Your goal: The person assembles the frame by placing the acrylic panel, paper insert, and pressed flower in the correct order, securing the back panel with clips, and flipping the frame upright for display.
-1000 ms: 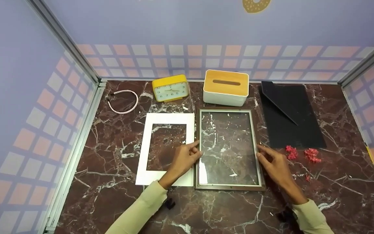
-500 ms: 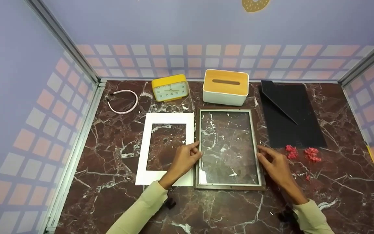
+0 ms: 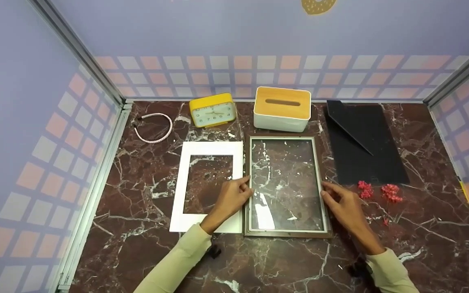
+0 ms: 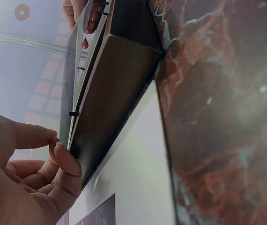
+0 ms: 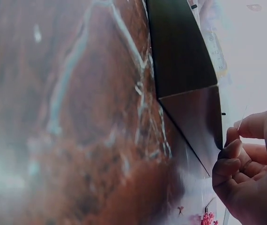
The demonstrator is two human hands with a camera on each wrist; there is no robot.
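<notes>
1 pane [image 3: 285, 179] (clear), long axis toward the back wall [image 3: 218, 32]

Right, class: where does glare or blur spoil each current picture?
Head: a white reflection at the lower left of the clear pane. Left wrist: hazy glare on the table towards the picture's right edge, its veining soft. Right wrist: the table blurred, with a bright flare at the left edge; above the right hand, nearly everything washes out to white.
</notes>
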